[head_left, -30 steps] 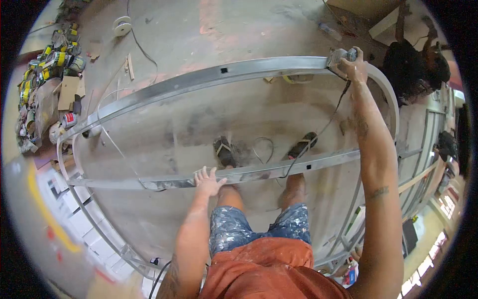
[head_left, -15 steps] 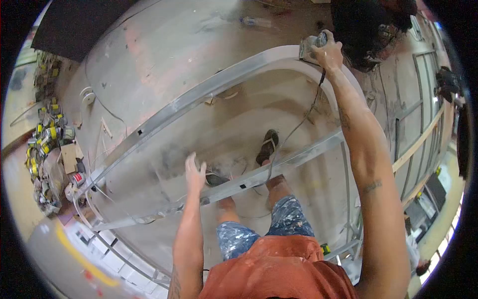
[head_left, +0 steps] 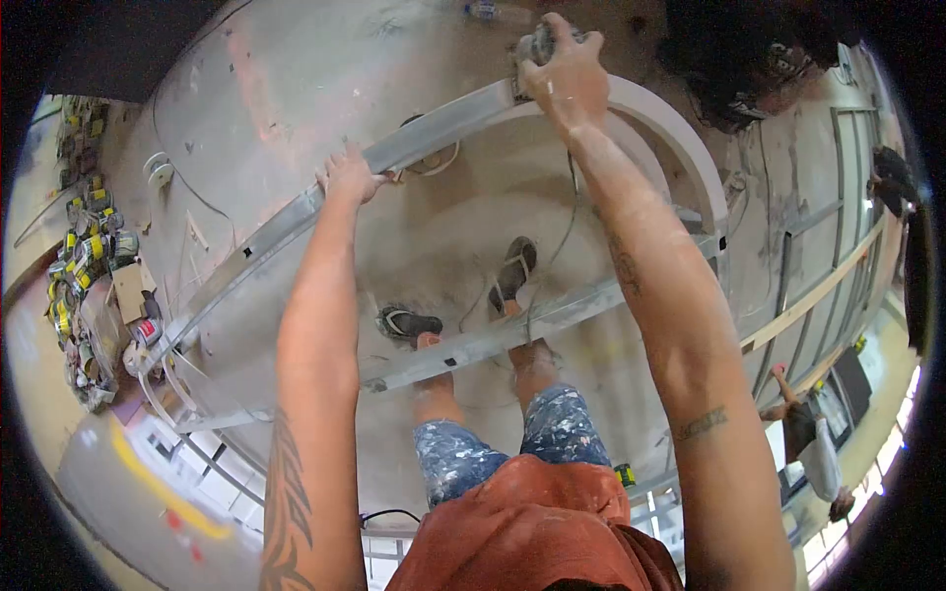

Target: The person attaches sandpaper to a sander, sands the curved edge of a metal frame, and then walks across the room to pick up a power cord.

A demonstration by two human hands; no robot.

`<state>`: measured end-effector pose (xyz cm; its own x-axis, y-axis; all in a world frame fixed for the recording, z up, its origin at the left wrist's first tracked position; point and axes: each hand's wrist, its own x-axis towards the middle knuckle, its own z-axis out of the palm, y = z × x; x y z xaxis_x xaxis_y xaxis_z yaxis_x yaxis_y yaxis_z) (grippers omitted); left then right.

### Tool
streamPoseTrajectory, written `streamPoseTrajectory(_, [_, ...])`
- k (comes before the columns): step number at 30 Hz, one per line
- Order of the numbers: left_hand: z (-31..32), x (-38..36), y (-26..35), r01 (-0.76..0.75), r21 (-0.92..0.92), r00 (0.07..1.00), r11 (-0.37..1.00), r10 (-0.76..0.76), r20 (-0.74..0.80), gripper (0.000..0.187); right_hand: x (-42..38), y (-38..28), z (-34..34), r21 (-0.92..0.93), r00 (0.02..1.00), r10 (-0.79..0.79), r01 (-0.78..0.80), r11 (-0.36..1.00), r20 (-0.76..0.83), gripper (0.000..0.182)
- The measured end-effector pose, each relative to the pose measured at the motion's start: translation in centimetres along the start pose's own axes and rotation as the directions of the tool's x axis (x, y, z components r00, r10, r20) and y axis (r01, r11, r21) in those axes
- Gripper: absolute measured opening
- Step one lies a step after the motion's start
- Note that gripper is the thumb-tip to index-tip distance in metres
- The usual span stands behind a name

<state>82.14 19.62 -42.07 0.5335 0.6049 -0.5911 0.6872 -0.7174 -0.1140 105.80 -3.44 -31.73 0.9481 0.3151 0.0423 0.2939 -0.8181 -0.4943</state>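
A long metal frame (head_left: 434, 130) with a curved white end (head_left: 680, 133) stretches across the view in front of me. My right hand (head_left: 572, 79) is wrapped round a small dusty power tool (head_left: 545, 41), which sits at the frame's far edge where the metal meets the curve. A cord hangs from the tool beneath my right forearm. On the same far rail, further left, rests my left hand (head_left: 349, 175), its fingers over the edge. The near rail (head_left: 473, 347) passes above my lower legs.
Many cans and bags (head_left: 91, 251) are piled at the left. A cable reel (head_left: 158, 169) and a bottle (head_left: 493, 12) lie on the floor. Dark items (head_left: 749, 69) stand at the upper right. Another person (head_left: 820, 458) is at the lower right, near metal framing.
My left hand has moved up from open space onto the far rail. The right hand and tool have shifted left along the frame. The other person shows more at the lower right.
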Motion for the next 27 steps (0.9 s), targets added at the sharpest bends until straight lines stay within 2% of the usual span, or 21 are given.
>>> streamPoseTrajectory(2, [-0.9, 0.0, 0.4, 0.005, 0.046, 0.994, 0.999, -0.01, 0.111, 0.116, -0.2, -1.2, 1.2, -0.061, 0.998, -0.016, 0.02, 0.998, 0.061, 0.063])
streamPoseTrajectory(8, [-0.7, 0.9, -0.1, 0.022, 0.032, 0.972, 0.999, -0.029, 0.233, 0.118, -1.2, -1.9, 2.2, -0.06, 0.992, -0.1, 0.104, 0.993, 0.078, 0.064])
streamPoseTrajectory(12, [-1.1, 0.6, 0.3, 0.05, 0.038, 0.966, 0.998, -0.058, 0.251, 0.115, -0.5, -1.2, 1.9, -0.094, 0.991, -0.13, 0.134, 0.987, 0.042, 0.063])
streamPoseTrajectory(16, [-0.5, 1.0, 0.0, 0.013, 0.02, 0.973, 1.0, -0.018, 0.228, 0.103, -0.5, -1.6, 2.1, -0.127, 0.99, -0.111, 0.121, 0.984, 0.086, 0.062])
streamPoseTrajectory(18, [-0.7, 0.6, 0.0, 0.024, -0.006, 0.971, 1.0, -0.022, 0.237, 0.1, -1.4, -1.8, 2.2, -0.034, 0.959, -0.269, 0.274, 0.961, 0.093, 0.059])
streamPoseTrajectory(23, [-1.1, 0.4, 0.4, 0.038, -0.016, 0.977, 0.999, -0.034, 0.212, 0.098, -1.6, -1.2, 1.5, -0.036, 0.962, -0.239, 0.245, 0.969, 0.13, 0.06])
streamPoseTrajectory(25, [-1.6, -0.1, 0.1, 0.0, -0.049, 0.976, 0.999, 0.011, 0.219, 0.099, -1.2, -0.5, 1.4, -0.041, 0.966, -0.221, 0.228, 0.973, 0.136, 0.061])
streamPoseTrajectory(27, [-1.8, -0.5, -0.3, -0.027, -0.083, 0.973, 0.996, 0.045, 0.227, 0.101, -0.5, -0.7, 1.7, -0.107, 0.98, -0.183, 0.19, 0.976, 0.073, 0.062])
